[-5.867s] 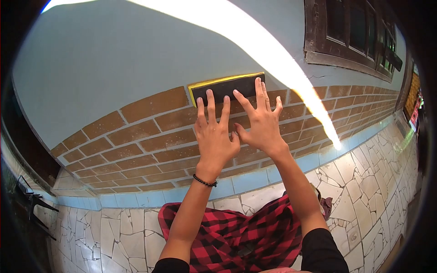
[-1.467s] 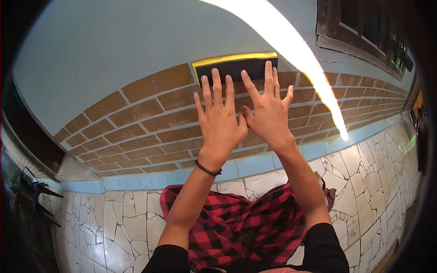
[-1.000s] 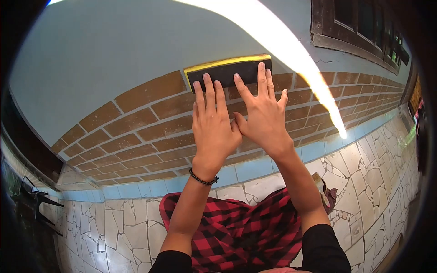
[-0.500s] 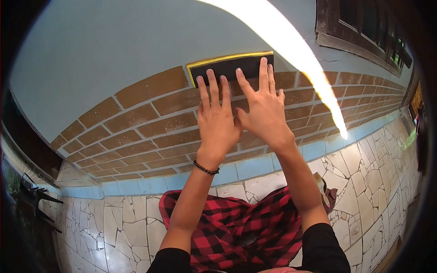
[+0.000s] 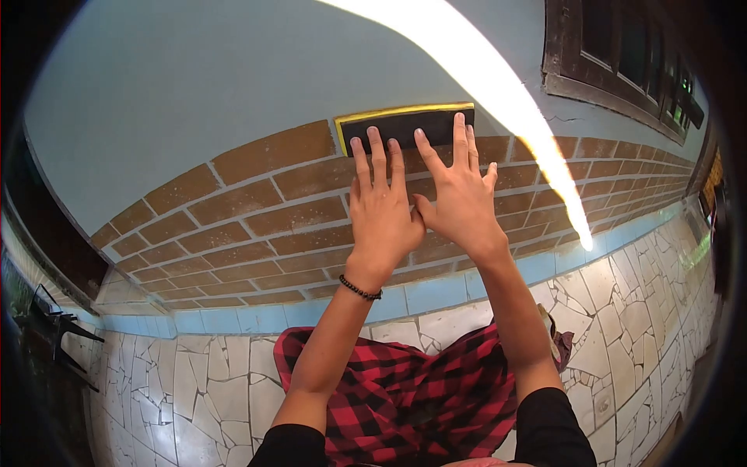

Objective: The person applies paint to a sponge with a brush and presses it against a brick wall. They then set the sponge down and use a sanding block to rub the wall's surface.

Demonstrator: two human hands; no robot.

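Observation:
A flat black rectangular panel [image 5: 406, 127] with a yellow strip along its top and left edges lies against the wall, where the grey-blue paint meets the brick pattern. My left hand [image 5: 381, 214] has its fingers stretched upward, the tips over the panel's lower left part. My right hand [image 5: 464, 202] spreads its fingers over the panel's right half. Both hands look open and flat, with nothing gripped. The two thumbs almost meet below the panel. A dark bead bracelet [image 5: 359, 289] circles my left wrist. The panel's lower edge is partly hidden by my fingers.
The wall carries brown painted bricks [image 5: 299, 214] above a light blue tile skirting [image 5: 436, 296]. Red-and-black checked cloth [image 5: 420, 389] covers my lap on the broken-tile floor [image 5: 210, 389]. A dark wooden window [image 5: 622, 58] is at upper right, a black chair [image 5: 62, 335] at far left.
The panel and both hands appear slightly lower and further right in the view, as does the wall around them. My fingers stay spread over the panel.

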